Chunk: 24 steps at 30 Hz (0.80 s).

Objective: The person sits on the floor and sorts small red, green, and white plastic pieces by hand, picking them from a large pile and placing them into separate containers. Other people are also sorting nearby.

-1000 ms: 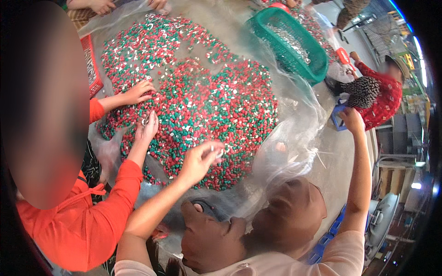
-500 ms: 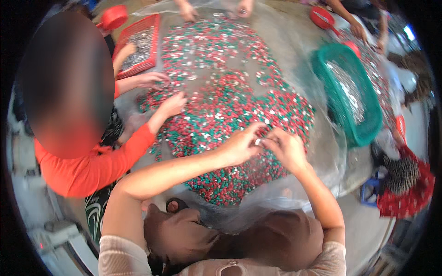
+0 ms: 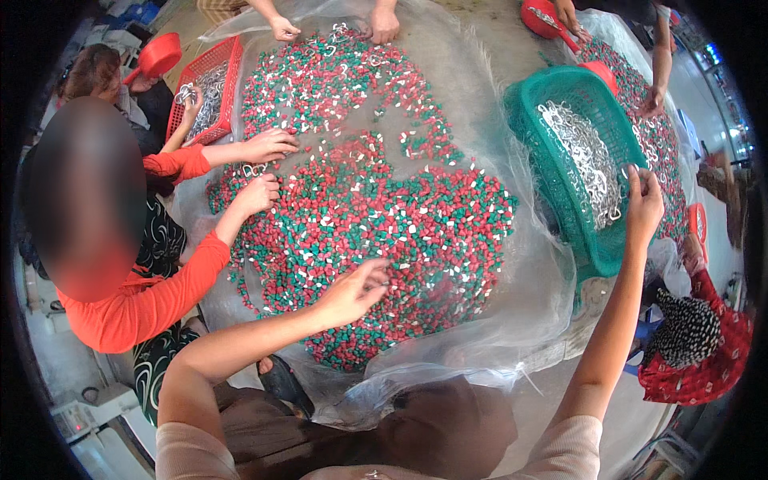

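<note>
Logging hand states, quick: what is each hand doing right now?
Left hand: fingers pinched together on the red, green and white pieces; what it holds cannot be told.
Right hand: fingers closed above the green basket of metal clips.

Glossy plastic pellets (image 3: 360, 216), clear crinkled plastic sheet (image 3: 512, 320), shiny metal clips (image 3: 588, 160), plastic basket (image 3: 536, 128)

pieces (image 3: 360, 208): red, green, white | basket (image 3: 532, 128): teal | crate (image 3: 228, 64): red
</note>
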{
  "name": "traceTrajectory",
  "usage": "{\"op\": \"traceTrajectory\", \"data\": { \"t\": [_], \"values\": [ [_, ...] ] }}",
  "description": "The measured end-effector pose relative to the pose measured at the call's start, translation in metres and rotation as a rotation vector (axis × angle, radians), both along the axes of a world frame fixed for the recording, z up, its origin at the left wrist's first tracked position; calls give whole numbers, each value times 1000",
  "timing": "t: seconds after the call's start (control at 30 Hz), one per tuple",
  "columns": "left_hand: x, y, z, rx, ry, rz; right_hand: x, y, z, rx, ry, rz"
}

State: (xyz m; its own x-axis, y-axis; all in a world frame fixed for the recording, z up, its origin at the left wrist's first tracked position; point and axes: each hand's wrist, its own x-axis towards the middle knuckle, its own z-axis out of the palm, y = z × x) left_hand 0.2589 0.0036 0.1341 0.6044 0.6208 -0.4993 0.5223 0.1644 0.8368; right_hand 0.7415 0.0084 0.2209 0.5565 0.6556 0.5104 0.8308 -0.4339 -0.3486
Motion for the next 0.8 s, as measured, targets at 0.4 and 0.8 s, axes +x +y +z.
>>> {"op": "traceTrajectory", "data": {
  "t": [0.4, 0.8],
  "values": [
    [-115, 19, -79, 847, 501, 44, -235, 71, -118, -885, 1225, 756],
    [-115, 34, -139, 781, 554, 489, -425, 213, -118, -1134, 1560, 906]
  ]
}}
